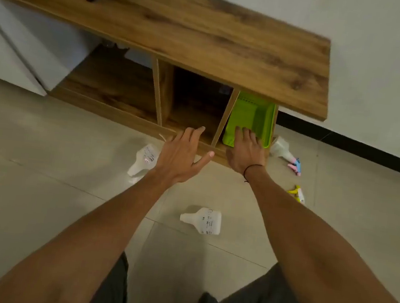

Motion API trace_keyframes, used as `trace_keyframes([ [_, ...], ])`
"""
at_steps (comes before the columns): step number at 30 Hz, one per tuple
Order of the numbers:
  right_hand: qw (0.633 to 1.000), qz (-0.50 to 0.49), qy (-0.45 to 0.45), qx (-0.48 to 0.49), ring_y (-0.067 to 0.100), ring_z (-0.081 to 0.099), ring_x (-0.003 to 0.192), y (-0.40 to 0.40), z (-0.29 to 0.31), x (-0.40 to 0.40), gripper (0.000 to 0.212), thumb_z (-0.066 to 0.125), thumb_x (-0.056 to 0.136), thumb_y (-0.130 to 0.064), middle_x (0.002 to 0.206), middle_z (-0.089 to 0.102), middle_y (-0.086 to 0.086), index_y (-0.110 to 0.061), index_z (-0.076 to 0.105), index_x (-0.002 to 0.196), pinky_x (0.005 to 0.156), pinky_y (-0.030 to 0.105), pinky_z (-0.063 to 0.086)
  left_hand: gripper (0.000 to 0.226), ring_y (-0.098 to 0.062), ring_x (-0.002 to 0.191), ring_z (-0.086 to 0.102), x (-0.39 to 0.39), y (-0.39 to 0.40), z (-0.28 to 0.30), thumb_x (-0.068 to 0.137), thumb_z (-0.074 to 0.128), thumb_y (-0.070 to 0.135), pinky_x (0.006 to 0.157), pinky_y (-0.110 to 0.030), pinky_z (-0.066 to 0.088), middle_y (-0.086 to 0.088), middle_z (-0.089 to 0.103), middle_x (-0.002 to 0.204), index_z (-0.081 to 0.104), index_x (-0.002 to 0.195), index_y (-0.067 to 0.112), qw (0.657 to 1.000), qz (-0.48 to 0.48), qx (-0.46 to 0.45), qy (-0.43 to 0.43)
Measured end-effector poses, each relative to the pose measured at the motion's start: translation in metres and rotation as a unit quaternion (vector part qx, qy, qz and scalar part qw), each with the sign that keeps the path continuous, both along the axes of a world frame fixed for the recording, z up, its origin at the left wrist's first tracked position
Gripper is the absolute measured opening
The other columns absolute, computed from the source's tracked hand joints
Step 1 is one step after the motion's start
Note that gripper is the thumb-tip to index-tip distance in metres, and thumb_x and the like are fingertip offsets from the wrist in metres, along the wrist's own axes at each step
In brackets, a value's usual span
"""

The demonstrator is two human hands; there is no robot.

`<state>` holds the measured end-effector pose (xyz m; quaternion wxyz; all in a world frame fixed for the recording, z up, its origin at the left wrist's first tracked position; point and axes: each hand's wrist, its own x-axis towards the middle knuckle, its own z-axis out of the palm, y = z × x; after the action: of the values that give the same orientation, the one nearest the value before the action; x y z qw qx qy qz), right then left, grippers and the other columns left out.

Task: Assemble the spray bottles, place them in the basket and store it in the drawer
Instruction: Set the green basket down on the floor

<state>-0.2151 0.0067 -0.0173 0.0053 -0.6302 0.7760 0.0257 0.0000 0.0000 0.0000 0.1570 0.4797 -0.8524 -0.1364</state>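
My right hand point(245, 152) rests with straight fingers on the near rim of the green basket point(253, 115), which sits in the cabinet's point(208, 34) rightmost compartment. My left hand point(183, 154) hovers open, holding nothing. Three capless bottles point(204, 220) and two spray heads point(295, 166) lie on the floor point(42, 157).

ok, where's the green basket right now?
The green slotted plastic basket sits in the rightmost open compartment of the wooden cabinet, right of centre in the head view, with the right hand resting on its front rim.
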Motion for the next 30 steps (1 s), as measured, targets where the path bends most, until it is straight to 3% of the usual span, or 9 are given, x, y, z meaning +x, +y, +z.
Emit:
trace_keyframes([
  [5, 0.998, -0.021, 0.031, 0.05, 0.036, 0.051, 0.135, -0.022, -0.041, -0.01, 0.066, 0.069, 0.093, -0.03, 0.142, 0.056, 0.013, -0.012, 0.04, 0.15, 0.111, 0.051, 0.044, 0.069, -0.027, 0.13, 0.057, 0.007, 0.002, -0.047, 0.103, 0.037, 0.064, 0.107, -0.051, 0.045, -0.008, 0.055, 0.148, 0.04, 0.155, 0.018, 0.999, -0.013, 0.025, 0.017],
  [8, 0.997, -0.024, 0.054, 0.051, 0.038, 0.054, 0.126, -0.024, -0.049, -0.005, 0.059, 0.067, 0.089, -0.01, 0.133, 0.059, 0.015, -0.011, 0.045, 0.144, 0.103, 0.052, 0.046, 0.064, -0.026, 0.13, 0.058, 0.013, 0.003, -0.063, 0.104, 0.038, 0.063, 0.103, -0.05, 0.049, -0.007, 0.056, 0.146, 0.045, 0.15, 0.02, 0.997, 0.0, 0.052, 0.048],
  [12, 0.996, -0.003, 0.06, 0.068, 0.041, 0.058, 0.122, -0.016, -0.05, 0.012, 0.045, 0.061, 0.085, 0.002, 0.123, 0.064, 0.017, -0.008, 0.059, 0.13, 0.099, 0.051, 0.049, 0.064, -0.025, 0.134, 0.055, 0.022, 0.007, -0.071, 0.104, 0.043, 0.063, 0.102, -0.046, 0.044, -0.004, 0.05, 0.153, 0.043, 0.152, 0.021, 0.987, 0.015, 0.14, 0.08],
  [14, 0.997, 0.006, 0.023, 0.072, 0.041, 0.064, 0.116, -0.008, -0.05, 0.03, 0.037, 0.059, 0.086, 0.002, 0.117, 0.066, 0.016, -0.008, 0.063, 0.122, 0.093, 0.049, 0.053, 0.072, -0.022, 0.141, 0.05, 0.028, 0.009, -0.079, 0.1, 0.054, 0.063, 0.108, -0.042, 0.041, -0.001, 0.042, 0.161, 0.035, 0.157, 0.025, 0.963, -0.017, 0.251, 0.098],
  [17, 0.996, 0.013, -0.018, 0.092, 0.043, 0.065, 0.115, 0.005, -0.049, 0.06, 0.034, 0.058, 0.091, -0.005, 0.121, 0.065, 0.016, -0.009, 0.06, 0.125, 0.088, 0.047, 0.054, 0.099, -0.022, 0.141, 0.049, 0.036, 0.014, -0.094, 0.083, 0.07, 0.071, 0.116, -0.05, 0.043, -0.002, 0.036, 0.165, 0.024, 0.162, 0.031, 0.911, -0.021, 0.396, 0.114],
  [23, 0.991, 0.038, -0.098, 0.082, 0.045, 0.06, 0.119, 0.014, -0.045, 0.125, 0.028, 0.052, 0.096, -0.008, 0.126, 0.06, 0.021, -0.007, 0.059, 0.124, 0.089, 0.048, 0.052, 0.117, -0.02, 0.132, 0.057, 0.05, 0.024, -0.105, 0.079, 0.086, 0.053, 0.092, -0.039, 0.058, 0.006, 0.04, 0.153, 0.01, 0.166, 0.034, 0.834, 0.042, 0.51, 0.209],
  [27, 0.981, 0.043, -0.177, 0.063, 0.047, 0.06, 0.115, 0.011, -0.039, 0.176, 0.024, 0.058, 0.095, -0.012, 0.123, 0.061, 0.025, -0.004, 0.061, 0.117, 0.088, 0.046, 0.051, 0.099, -0.017, 0.126, 0.062, 0.076, 0.028, -0.114, 0.076, 0.08, 0.04, 0.089, -0.044, 0.065, 0.001, 0.053, 0.147, 0.026, 0.159, 0.028, 0.805, 0.074, 0.528, 0.259],
  [30, 0.973, 0.049, -0.219, 0.05, 0.047, 0.059, 0.114, 0.008, -0.037, 0.209, 0.026, 0.06, 0.094, -0.013, 0.124, 0.061, 0.025, -0.003, 0.061, 0.117, 0.087, 0.045, 0.051, 0.067, -0.019, 0.118, 0.067, 0.105, 0.026, -0.119, 0.093, 0.072, 0.03, 0.085, -0.043, 0.066, -0.007, 0.061, 0.137, 0.039, 0.151, 0.024, 0.799, 0.103, 0.512, 0.299],
])
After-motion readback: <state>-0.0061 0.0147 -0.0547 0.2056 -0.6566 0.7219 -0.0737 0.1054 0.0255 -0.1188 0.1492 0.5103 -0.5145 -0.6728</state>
